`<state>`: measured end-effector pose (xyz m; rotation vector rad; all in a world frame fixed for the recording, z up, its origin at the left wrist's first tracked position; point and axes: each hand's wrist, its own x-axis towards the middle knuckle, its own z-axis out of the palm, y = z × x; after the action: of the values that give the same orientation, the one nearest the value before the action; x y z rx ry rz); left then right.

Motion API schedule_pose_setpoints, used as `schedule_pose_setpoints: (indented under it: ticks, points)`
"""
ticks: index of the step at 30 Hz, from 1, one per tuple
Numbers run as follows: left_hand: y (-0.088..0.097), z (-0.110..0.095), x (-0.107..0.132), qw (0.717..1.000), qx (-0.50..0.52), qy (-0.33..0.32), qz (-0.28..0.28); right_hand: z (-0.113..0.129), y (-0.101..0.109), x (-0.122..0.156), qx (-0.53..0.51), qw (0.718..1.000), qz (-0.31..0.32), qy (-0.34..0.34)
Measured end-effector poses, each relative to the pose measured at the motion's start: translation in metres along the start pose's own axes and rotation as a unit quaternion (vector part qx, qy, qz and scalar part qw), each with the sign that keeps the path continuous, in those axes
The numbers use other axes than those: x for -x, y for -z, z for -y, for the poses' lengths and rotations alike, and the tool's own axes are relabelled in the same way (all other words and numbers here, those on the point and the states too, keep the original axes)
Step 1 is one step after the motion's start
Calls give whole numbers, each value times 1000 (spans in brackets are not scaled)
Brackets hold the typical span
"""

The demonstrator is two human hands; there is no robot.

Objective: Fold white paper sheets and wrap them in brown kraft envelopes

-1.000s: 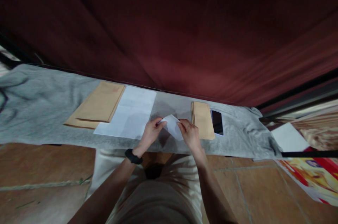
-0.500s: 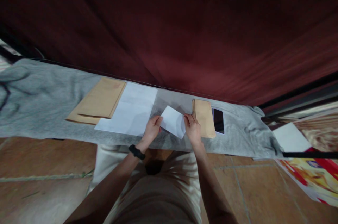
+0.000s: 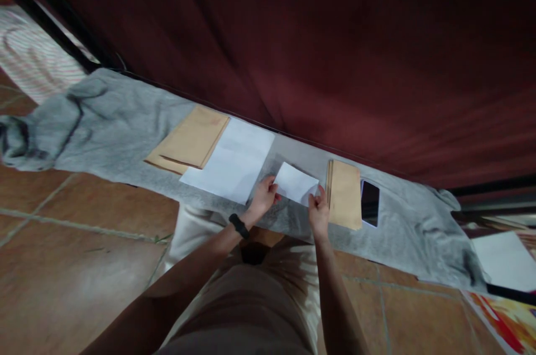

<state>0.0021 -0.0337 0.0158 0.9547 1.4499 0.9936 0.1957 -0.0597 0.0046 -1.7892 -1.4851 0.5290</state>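
Observation:
A small white piece of paper [image 3: 295,183], perhaps folded, is held up between my two hands over the grey cloth. My left hand [image 3: 264,197] pinches its left edge. At the right edge, my right hand [image 3: 319,212] grips it between thumb and fingers. Just left of my left hand lies a large white sheet [image 3: 234,159], flat on the cloth. Overlapping that sheet's left side are large brown envelopes [image 3: 195,137]. A stack of smaller brown envelopes [image 3: 345,194] rests close to the right of my right hand.
A phone [image 3: 371,203] lies right of the small envelopes. The grey cloth [image 3: 121,132] covers a long narrow surface. Behind it rises a dark red fabric wall [image 3: 293,53]. A white sheet [image 3: 505,260] and a colourful printed bag or sheet [image 3: 506,318] are at the far right, above the tiled floor [image 3: 104,265].
The small paper has turned, so its long side lies more level, and my right hand's grip has shifted on its edge. The camera view has swung left and tilted.

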Motion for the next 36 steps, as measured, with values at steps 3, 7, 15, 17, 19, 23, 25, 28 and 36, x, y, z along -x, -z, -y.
schedule_pose_setpoints:
  ticks: [3,7,15,17,19,23,25,28,36]
  points:
    - [6,-3,3,989,-129,-64,-19,5,0,0,59,998,-6,-32]
    - [9,-9,13,915,-374,-147,-30,15,1,0,149,988,5,-30]
    - [9,-13,25,818,-521,-243,0,20,-7,9,252,966,-25,47]
    - [19,-15,24,810,-518,-275,-6,21,-10,11,269,961,-39,50]
    - [39,-20,20,811,-507,-288,-45,22,-13,12,284,957,-43,43]
    - [104,-36,-2,809,-506,-244,-171,23,-13,12,300,953,-36,29]
    - [146,-42,-17,799,-511,-196,-249,23,-13,13,301,953,-36,28]
    - [203,-42,-36,786,-510,-106,-333,25,-12,13,299,953,-38,31]
    - [247,-25,-45,757,-585,-48,-288,23,-13,13,314,948,-37,35]
